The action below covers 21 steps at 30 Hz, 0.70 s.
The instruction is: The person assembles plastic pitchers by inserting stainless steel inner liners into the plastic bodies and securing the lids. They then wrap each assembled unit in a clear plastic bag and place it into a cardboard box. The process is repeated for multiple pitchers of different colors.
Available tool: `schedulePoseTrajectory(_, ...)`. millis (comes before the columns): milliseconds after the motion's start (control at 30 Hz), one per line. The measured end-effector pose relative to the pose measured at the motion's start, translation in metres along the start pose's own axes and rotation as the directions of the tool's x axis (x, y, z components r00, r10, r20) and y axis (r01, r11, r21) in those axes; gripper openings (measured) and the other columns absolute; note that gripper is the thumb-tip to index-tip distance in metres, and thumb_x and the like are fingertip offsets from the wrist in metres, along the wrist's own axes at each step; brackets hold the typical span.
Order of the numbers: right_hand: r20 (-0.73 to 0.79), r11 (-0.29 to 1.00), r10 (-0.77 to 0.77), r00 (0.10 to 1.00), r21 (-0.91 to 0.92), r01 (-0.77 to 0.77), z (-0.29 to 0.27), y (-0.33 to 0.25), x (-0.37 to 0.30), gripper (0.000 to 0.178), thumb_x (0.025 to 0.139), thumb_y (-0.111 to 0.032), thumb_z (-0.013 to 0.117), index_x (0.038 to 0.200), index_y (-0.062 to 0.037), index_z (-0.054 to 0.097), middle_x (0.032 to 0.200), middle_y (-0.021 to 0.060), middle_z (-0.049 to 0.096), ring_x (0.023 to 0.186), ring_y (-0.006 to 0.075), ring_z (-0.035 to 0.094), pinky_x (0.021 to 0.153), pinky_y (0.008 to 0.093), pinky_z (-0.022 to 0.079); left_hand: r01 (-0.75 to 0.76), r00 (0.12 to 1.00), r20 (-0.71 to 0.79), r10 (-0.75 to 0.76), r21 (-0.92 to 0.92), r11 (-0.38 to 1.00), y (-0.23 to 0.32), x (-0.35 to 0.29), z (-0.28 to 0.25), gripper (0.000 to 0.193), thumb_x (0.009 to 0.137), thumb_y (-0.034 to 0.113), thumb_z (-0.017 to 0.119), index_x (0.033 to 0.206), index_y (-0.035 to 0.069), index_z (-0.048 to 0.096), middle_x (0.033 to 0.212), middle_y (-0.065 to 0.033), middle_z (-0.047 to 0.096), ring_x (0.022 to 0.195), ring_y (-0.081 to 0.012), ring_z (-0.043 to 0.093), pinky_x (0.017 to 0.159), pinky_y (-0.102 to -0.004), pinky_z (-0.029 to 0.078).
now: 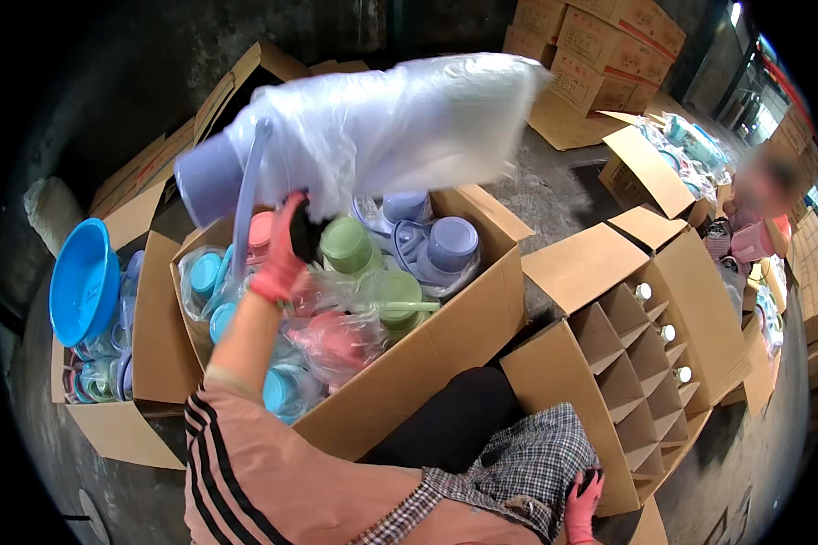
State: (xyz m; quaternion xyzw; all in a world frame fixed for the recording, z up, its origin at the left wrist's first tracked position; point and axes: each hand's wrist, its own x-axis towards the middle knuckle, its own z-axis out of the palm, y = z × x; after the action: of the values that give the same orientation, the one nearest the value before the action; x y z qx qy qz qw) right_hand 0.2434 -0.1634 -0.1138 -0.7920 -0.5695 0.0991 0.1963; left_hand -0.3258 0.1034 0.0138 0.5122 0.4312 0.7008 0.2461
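A purple plastic watering can (211, 177) with a thin curved spout is up over the carton, lying on its side. Clear plastic film (409, 127) wraps much of it and stretches off to the right, smeared by motion. My left hand (289, 254), in a pink and black glove, is closed on it from below. Under that hand, an open carton (409, 386) holds several bagged watering cans: green (345, 245), purple (450, 243), pink (336, 341) and light blue (280, 391). Low on the right, my gloved right hand (583, 504) rests with curled fingers against my checked apron (545, 454); anything inside its grip is hidden.
A divided carton (563, 386) with several white-capped bottles (668, 333) stands close on the right. On the left, a blue basin (86, 282) tops another filled carton (168, 318). Stacked cartons (600, 64) rise behind. A person (759, 209) works at the far right.
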Motion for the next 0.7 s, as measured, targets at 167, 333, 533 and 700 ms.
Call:
schedulePoseTrajectory(167,-0.049,0.964,0.069,0.996,0.261,-0.054,0.024,0.005,0.003,0.034,0.088,-0.021,0.045,0.108,0.0066,0.044,0.099,0.0209,0.05,0.094,0.034,0.048,0.086,0.0361,0.037,0.286,0.945,-0.099,-0.311,-0.208,0.936,-0.129,0.104,-0.08,0.034,0.082,0.021,0.054,0.111,0.005,0.048,0.104,-0.012,0.054,0.094,-0.0283,0.055,0.076,-0.0416,0.05)
schedulePoseTrajectory(333,0.008,0.938,0.129,0.992,0.323,-0.124,0.021,-0.004,0.005,0.039,0.088,-0.023,0.046,0.112,0.0078,0.042,0.105,0.0198,0.05,0.1,0.0301,0.048,0.089,0.0361,0.035,0.401,0.857,-0.211,-0.47,-0.299,0.866,-0.097,0.08,-0.016,0.042,0.08,0.022,0.057,0.115,0.002,0.047,0.106,-0.0114,0.055,0.083,-0.0252,0.058,0.067,-0.0348,0.051)
schedulePoseTrajectory(533,0.088,0.921,0.137,0.987,0.355,-0.16,0.028,0.021,0.005,0.046,0.088,-0.026,0.047,0.119,0.0077,0.038,0.111,0.0206,0.049,0.105,0.0296,0.046,0.092,0.0364,0.033,0.438,0.885,-0.148,-0.442,-0.056,0.897,-0.099,0.093,-0.065,0.044,0.079,0.027,0.059,0.114,0.003,0.049,0.101,-0.0086,0.055,0.078,-0.02,0.057,0.066,-0.0293,0.049)
schedulePoseTrajectory(700,0.224,0.914,0.224,0.948,0.289,-0.284,0.008,-0.039,0.038,0.058,0.087,-0.04,0.047,0.122,0.0052,0.042,0.12,0.0252,0.046,0.112,0.0371,0.043,0.093,0.0401,0.035,0.299,0.934,0.003,-0.359,0.545,0.784,-0.07,0.137,-0.057,0.044,0.079,0.031,0.061,0.108,0.0,0.053,0.1,-0.0104,0.056,0.088,-0.0219,0.054,0.079,-0.0324,0.043)
